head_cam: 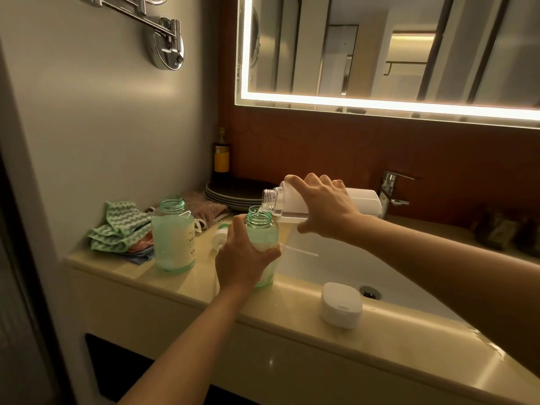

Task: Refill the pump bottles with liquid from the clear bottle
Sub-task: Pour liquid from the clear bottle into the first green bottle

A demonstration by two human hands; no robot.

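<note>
Right hand [327,211] grips the clear bottle [287,206] at one o'clock above the pump bottle [261,230], which the left hand [242,258] holds. Overtilting could spill.

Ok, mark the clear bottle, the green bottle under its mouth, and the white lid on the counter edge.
clear bottle [280,200]: head view, shoulder behind the neck.
green bottle [263,235]: head view, upper body.
white lid [341,305]: head view, top face.

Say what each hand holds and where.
Left hand grips the green pump bottle by its body; right hand grips the clear bottle by its middle.
</note>
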